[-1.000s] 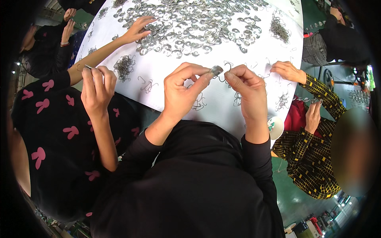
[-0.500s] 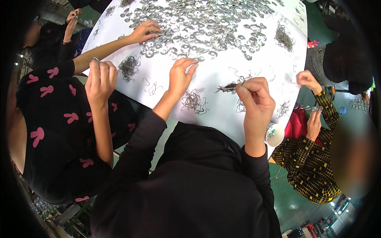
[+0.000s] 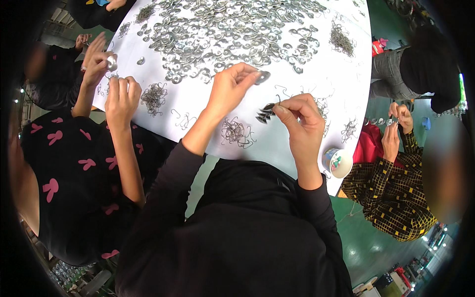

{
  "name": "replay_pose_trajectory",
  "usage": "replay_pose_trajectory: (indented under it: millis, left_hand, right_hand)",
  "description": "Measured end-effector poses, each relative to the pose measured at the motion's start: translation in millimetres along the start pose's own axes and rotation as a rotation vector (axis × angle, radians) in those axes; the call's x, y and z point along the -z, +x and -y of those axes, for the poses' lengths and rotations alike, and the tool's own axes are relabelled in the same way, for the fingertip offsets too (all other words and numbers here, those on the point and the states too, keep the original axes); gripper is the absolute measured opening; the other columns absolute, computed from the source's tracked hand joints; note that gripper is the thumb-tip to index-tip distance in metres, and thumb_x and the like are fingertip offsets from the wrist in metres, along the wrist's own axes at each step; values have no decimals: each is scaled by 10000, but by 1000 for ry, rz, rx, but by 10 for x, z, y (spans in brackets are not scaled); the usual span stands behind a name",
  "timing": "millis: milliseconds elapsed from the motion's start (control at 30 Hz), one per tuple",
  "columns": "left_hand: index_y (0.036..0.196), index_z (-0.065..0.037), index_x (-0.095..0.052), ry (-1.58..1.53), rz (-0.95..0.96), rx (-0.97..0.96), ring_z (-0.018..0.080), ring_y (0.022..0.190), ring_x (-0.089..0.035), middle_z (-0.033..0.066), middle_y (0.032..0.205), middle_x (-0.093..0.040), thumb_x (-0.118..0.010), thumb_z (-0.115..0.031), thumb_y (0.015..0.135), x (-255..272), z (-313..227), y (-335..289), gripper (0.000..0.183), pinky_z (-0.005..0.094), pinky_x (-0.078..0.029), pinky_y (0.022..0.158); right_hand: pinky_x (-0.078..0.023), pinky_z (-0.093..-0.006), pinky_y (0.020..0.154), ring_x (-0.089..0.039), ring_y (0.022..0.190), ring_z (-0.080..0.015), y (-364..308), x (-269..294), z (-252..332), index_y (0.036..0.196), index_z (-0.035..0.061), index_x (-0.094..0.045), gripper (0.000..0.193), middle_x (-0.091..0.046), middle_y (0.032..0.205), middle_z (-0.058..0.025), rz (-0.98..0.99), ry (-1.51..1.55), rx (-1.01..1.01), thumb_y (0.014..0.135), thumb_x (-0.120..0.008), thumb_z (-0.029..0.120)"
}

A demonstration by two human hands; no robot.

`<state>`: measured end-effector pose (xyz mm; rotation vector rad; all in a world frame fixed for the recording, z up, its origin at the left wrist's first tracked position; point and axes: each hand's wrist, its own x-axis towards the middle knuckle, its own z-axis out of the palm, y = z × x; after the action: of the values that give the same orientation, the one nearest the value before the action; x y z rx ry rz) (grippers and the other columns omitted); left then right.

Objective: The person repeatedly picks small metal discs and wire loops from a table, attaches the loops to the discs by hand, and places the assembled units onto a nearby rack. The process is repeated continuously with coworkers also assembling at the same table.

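Note:
Pinched between the fingertips of my left hand [image 3: 229, 89] is one round silver metal disc [image 3: 263, 76], held just over the near edge of the disc heap. To its right, my right hand [image 3: 304, 126] grips a thin wire hook [image 3: 278, 100] between thumb and finger. Several dark-looking discs [image 3: 265, 115] hang stacked along that hook, to the left of my right fingertips. A gap separates the single disc from the hook. Below my left hand, on the white table, lies a tangled pile of wire hooks [image 3: 236, 132].
A broad heap of metal discs [image 3: 217, 34] covers the far part of the white table [image 3: 277, 148]. More hook piles lie at left [image 3: 154, 97] and far right [image 3: 342, 39]. A paper cup [image 3: 341, 164] stands at the right edge. Co-workers sit on both sides, their hands busy.
My left hand has moved right and lifted a disc from the heap's edge. My right hand has come slightly left and down, its discs now hanging visibly. The left co-worker also picked up a disc.

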<state>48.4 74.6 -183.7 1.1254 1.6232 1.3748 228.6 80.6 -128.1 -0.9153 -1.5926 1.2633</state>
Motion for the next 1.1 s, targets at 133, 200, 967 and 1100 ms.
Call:
replay_pose_trajectory:
  millis: [133,200,967,1100]
  left_hand:
    - [912,9,-637,60,70,-75,70,743,-606,51,805,-668,-630,-75,844,5,-628,-323,108,220,-480,683]
    - [920,7,-640,96,71,-113,51,729,-584,33,785,-660,-636,-63,838,9,-711,-388,107,206,-467,666]
    - [890,5,-598,117,-114,-281,95,660,-619,57,765,-640,-611,-59,843,260,-794,-751,81,216,-494,577]
    - [901,9,-602,78,-134,-214,92,658,-627,58,764,-642,-605,-73,856,258,-771,-722,93,208,-488,565]
  right_hand:
    - [-333,-233,584,-464,655,-83,-15,-42,-66,784,54,-679,61,-536,738,3,-2,-69,-4,738,-715,72]
    - [-334,-235,585,-467,654,-85,-37,-46,-112,784,56,-679,60,-537,739,3,-16,-90,-17,740,-714,77]
    - [-491,-416,621,-608,763,-283,-81,303,-1586,796,86,-598,71,-544,876,-83,304,-1183,99,785,-634,147]
    - [-486,-385,597,-604,749,-258,-74,278,-1492,797,69,-568,106,-534,885,-82,355,-1055,124,798,-629,156]
